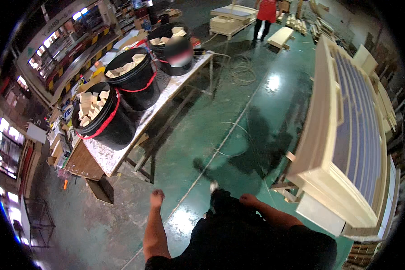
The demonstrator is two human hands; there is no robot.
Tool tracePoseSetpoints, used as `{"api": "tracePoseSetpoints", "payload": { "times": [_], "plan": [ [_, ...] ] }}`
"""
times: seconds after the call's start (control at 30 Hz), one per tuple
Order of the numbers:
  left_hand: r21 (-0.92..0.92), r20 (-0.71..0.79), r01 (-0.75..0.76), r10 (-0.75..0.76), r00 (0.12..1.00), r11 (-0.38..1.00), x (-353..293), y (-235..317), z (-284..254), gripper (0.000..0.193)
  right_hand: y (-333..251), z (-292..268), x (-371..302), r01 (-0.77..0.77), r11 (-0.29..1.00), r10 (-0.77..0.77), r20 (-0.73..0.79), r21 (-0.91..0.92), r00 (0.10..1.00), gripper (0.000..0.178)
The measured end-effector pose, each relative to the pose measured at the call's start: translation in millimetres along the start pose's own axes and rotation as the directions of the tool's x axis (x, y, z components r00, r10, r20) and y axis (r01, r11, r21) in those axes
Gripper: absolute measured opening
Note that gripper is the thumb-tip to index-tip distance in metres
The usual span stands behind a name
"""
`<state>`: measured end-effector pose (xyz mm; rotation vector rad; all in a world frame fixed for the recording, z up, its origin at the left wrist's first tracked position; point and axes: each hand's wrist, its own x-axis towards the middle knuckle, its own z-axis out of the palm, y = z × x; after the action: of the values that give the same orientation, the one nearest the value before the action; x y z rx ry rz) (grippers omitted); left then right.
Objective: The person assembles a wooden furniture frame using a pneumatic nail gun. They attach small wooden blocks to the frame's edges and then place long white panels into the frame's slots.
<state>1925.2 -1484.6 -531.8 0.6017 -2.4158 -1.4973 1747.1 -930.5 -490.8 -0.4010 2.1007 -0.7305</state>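
My left hand (157, 198) hangs over the floor at my side, fingers curled into a loose fist with nothing visible in it. On the other side, my right hand (248, 200) is beside my dark trousers, also curled and seemingly bare. Neither hand touches any object. Ahead on the left, black buckets with red handles stand on a paint-spotted table. The near bucket (116, 128) and the middle bucket (141, 92) are filled with pale wood blocks (92, 105). A farther bucket (155, 33) also holds blocks.
The long table (166, 96) lies to the left, a wooden board (99, 191) leaning below its near end. A large stack of pale wooden panels (319, 112) fills the right. Hose coils (243, 72) lie on the green floor. A person in a red apron (267, 11) stands far ahead.
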Motion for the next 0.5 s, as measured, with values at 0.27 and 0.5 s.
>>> {"api": "tracePoseSetpoints", "payload": {
  "times": [0.27,0.5],
  "plan": [
    [0.072,0.159,-0.086,0.073,0.985,0.994,284,283,-4,0.02,-71,-98,216,0.053,0.999,-0.053,0.042,0.013,0.998,0.036],
    [0.327,0.494,-0.636,0.448,0.745,0.699,498,479,-67,0.028,-440,-397,380,0.596,0.767,-0.641,-0.329,-0.24,0.693,0.013]
  ]
}}
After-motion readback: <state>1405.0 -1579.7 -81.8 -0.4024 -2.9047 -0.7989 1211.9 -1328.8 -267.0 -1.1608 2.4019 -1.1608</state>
